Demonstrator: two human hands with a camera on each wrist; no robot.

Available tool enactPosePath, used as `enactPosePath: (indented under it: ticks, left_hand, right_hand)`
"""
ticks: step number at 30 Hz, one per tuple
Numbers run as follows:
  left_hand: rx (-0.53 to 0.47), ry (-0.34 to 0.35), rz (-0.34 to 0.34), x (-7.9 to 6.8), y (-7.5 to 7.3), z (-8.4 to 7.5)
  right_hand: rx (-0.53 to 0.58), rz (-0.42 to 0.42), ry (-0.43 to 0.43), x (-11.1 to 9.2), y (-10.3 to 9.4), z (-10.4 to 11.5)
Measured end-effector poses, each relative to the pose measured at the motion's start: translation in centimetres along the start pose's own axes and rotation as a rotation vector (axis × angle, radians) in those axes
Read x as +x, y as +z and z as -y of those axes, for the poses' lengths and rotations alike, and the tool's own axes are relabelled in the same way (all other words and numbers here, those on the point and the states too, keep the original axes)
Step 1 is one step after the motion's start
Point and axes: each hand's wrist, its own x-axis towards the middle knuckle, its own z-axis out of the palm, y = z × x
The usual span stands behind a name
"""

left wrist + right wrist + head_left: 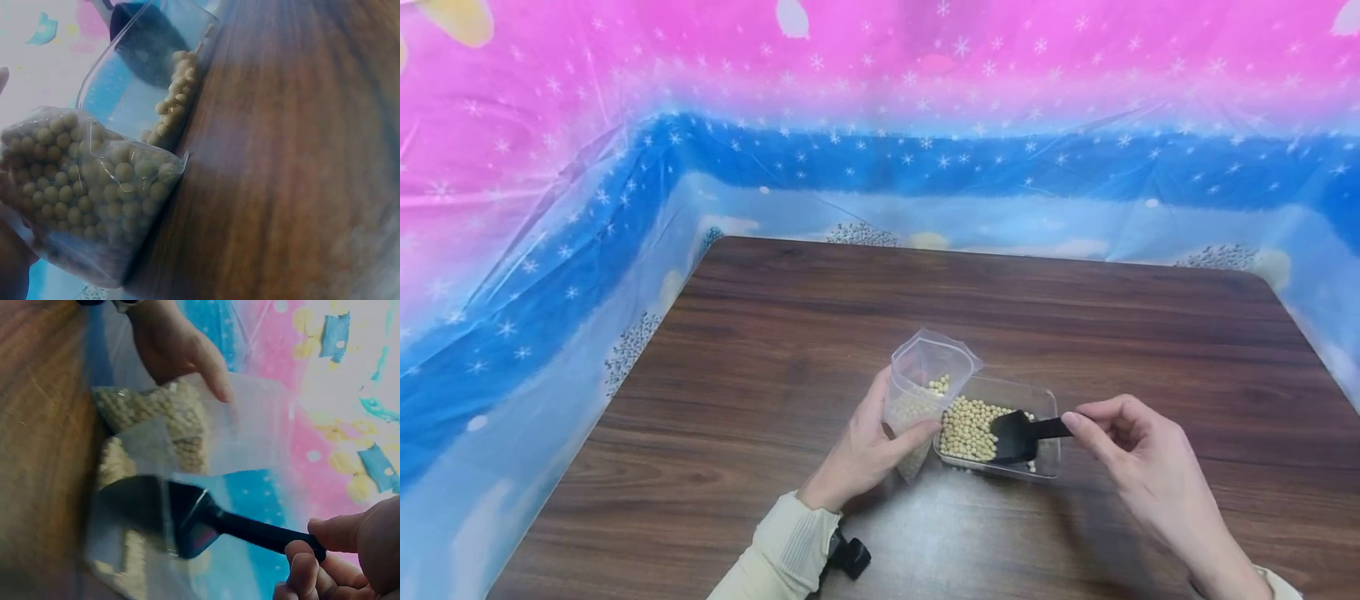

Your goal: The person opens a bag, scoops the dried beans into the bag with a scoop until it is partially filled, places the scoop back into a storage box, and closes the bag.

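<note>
A clear plastic bag point(928, 375), partly filled with round pale-yellow beans, stands upright with its mouth open. My left hand point(868, 442) grips it from the left, thumb across the front. In the left wrist view the beans point(75, 181) show through the bag's lower part. Right beside the bag is a clear rectangular container point(1048, 467) with more beans point(970, 429) on its floor. My right hand point(1150, 467) pinches the handle end of a black scoop point(1015, 437), whose blade dips into the container among the beans. In the right wrist view the scoop point(194, 519) is blurred.
Everything stands on a dark wood-grain table point(760, 358). A pink and blue patterned cloth point(880, 158) hangs behind and beside it. A black device point(850, 557) is strapped at the left wrist, below a pale sleeve point(790, 542).
</note>
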Motion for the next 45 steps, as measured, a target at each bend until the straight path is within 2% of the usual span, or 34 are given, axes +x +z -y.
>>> enactPosePath:
  ticks: [9,15,19,27,35,38,45]
  left_hand:
    - [-0.016,-0.014,0.003,-0.2,0.1,0.0]
    - [-0.011,-0.023,0.003,-0.2,0.1,0.0]
    - [-0.008,-0.019,0.004,-0.2,0.0,0.0]
    - [-0.023,-0.007,0.011,-0.2,0.1,0.1]
    - [-0.009,0.012,0.008,-0.1,0.1,0.2]
    - [-0.01,0.014,0.008,0.0,0.0,0.1]
    - [-0.019,0.011,0.007,0.0,0.0,0.2]
  right_hand:
    - [0.135,0.117,0.087,0.2,1.7,-1.8]
    - [0.221,0.187,0.203,0.8,2.4,-3.7]
    - [0.288,0.192,0.26,1.0,2.8,-4.5]
    - [0.426,0.183,0.32,1.7,3.0,-5.7]
    - [0.727,0.216,0.432,2.6,2.4,-7.6]
    - [0.816,0.232,0.433,2.6,2.1,-8.2]
    - [1.029,0.223,0.348,2.8,0.7,-8.2]
